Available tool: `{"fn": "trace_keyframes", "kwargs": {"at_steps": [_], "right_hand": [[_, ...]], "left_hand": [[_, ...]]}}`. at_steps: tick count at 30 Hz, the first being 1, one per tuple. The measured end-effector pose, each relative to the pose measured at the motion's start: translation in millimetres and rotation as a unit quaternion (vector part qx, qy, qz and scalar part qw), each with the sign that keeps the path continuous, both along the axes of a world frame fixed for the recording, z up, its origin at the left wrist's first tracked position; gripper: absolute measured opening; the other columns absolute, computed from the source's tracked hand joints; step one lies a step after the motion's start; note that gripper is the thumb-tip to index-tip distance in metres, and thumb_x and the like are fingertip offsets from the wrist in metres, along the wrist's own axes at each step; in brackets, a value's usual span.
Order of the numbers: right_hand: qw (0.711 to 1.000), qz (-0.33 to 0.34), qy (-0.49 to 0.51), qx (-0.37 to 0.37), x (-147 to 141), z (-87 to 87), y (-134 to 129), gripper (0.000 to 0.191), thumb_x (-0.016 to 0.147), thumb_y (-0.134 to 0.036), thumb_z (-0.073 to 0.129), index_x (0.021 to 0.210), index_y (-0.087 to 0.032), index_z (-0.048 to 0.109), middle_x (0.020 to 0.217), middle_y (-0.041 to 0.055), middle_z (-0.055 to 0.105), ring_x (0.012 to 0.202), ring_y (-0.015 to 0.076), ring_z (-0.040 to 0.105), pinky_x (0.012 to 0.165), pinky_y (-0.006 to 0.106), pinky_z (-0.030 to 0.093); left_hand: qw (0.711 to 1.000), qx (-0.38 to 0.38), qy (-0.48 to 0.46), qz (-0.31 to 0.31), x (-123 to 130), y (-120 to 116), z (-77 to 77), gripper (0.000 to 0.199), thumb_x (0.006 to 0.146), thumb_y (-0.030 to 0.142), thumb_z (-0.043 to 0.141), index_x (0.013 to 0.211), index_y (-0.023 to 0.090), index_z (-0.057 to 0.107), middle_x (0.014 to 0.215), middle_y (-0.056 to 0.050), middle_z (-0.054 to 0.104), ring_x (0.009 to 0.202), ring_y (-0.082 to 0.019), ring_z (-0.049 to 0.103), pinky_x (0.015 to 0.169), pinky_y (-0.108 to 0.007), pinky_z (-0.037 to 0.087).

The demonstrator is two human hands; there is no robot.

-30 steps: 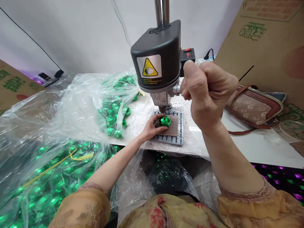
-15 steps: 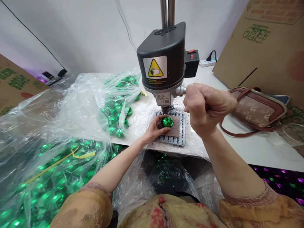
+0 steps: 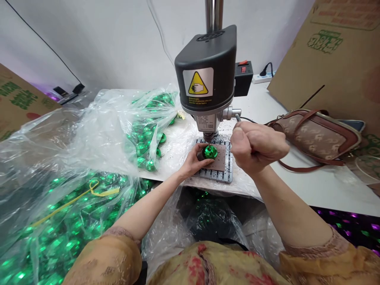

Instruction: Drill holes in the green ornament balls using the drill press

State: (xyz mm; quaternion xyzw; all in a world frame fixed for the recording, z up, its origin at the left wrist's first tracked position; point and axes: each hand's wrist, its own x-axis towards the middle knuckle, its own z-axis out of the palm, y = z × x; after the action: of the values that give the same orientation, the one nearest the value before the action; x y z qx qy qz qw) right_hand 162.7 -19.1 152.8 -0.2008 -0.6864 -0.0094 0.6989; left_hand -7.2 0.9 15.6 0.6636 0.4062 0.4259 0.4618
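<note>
I've got the left hand [image 3: 193,161] with thumb and fingers curved around the green faceted ball [image 3: 211,152], just right of centre in the frame. Ball is rounded, shiny, mirror-like. It sits on a flat brown board [image 3: 220,163] over a slotted grey metal base plate [image 3: 229,174], dark crumbs scattered about. Right hand [image 3: 258,144] is a clenched fist on the feed lever [image 3: 237,112]; lever end hidden inside the grip.

Drill press head [image 3: 205,75]: smooth black housing, yellow warning triangle, polished steel column [image 3: 214,16] above. Bit meets the ball's top; can't tell how deep.

Clear crinkled plastic bag [image 3: 145,138] with more green balls on the white counter [image 3: 299,186], left of the press. Bigger bag [image 3: 68,229] lower left, thin yellow tie [image 3: 105,192] on it. Patterned handbag [image 3: 317,134], brown trim, right side. Matte cardboard box [image 3: 299,67] upper right.

Vs 1.0 s ago: fist is lower in frame, lever's bent arm now shows above it. Press and ball sit slightly further right in view. Left hand still on the ball.
</note>
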Motion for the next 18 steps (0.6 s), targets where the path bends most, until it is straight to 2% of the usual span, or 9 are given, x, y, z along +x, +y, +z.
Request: {"fn": "trace_keyframes", "kwargs": {"at_steps": [3, 5, 10, 15, 18], "right_hand": [[0.996, 0.029, 0.039, 0.078, 0.4, -2.0, 0.6, 0.047, 0.083, -0.008, 0.049, 0.057, -0.021, 0.013, 0.049, -0.0059, 0.012, 0.042, 0.0052, 0.016, 0.040, 0.027, 0.021], [0.994, 0.034, 0.040, 0.093, 0.9, -2.7, 1.2, 0.046, 0.081, -0.005, 0.050, 0.058, -0.021, 0.014, 0.050, -0.0058, 0.015, 0.043, 0.0052, 0.018, 0.041, 0.027, 0.021], [0.994, 0.025, 0.017, 0.101, 2.3, -6.3, 4.3, 0.045, 0.080, -0.006, 0.050, 0.057, -0.021, 0.014, 0.049, -0.0055, 0.018, 0.042, 0.0047, 0.020, 0.041, 0.026, 0.023], [0.993, 0.043, 0.004, 0.108, 3.9, -11.6, 4.1, 0.046, 0.079, -0.006, 0.051, 0.054, -0.020, 0.014, 0.047, -0.0057, 0.018, 0.042, 0.0046, 0.018, 0.040, 0.027, 0.022], [0.997, 0.043, 0.004, 0.070, 4.3, -2.4, -1.9, 0.048, 0.082, -0.009, 0.053, 0.051, -0.019, 0.017, 0.045, -0.0060, 0.018, 0.041, 0.0039, 0.019, 0.040, 0.027, 0.020]], "left_hand": [[1.000, -0.001, -0.007, 0.003, 0.7, -0.7, 1.4, 0.058, 0.070, 0.047, 0.086, 0.113, 0.020, 0.058, 0.114, -0.009, 0.069, 0.112, -0.027, 0.063, 0.100, -0.042, 0.048], [1.000, -0.001, -0.011, 0.003, 0.9, -0.6, 1.0, 0.058, 0.070, 0.047, 0.086, 0.113, 0.020, 0.058, 0.114, -0.009, 0.069, 0.111, -0.027, 0.063, 0.099, -0.042, 0.048], [1.000, 0.006, -0.011, 0.001, 0.1, 0.2, -1.2, 0.060, 0.070, 0.047, 0.085, 0.115, 0.019, 0.057, 0.116, -0.010, 0.068, 0.113, -0.027, 0.062, 0.101, -0.043, 0.047], [1.000, 0.009, -0.007, 0.001, -0.5, 0.3, -3.4, 0.058, 0.072, 0.046, 0.085, 0.115, 0.020, 0.057, 0.116, -0.009, 0.067, 0.115, -0.028, 0.062, 0.103, -0.043, 0.046], [1.000, 0.004, -0.004, 0.003, -0.7, 1.1, -6.0, 0.059, 0.072, 0.046, 0.085, 0.116, 0.020, 0.056, 0.117, -0.009, 0.067, 0.115, -0.027, 0.062, 0.103, -0.044, 0.047]]}}
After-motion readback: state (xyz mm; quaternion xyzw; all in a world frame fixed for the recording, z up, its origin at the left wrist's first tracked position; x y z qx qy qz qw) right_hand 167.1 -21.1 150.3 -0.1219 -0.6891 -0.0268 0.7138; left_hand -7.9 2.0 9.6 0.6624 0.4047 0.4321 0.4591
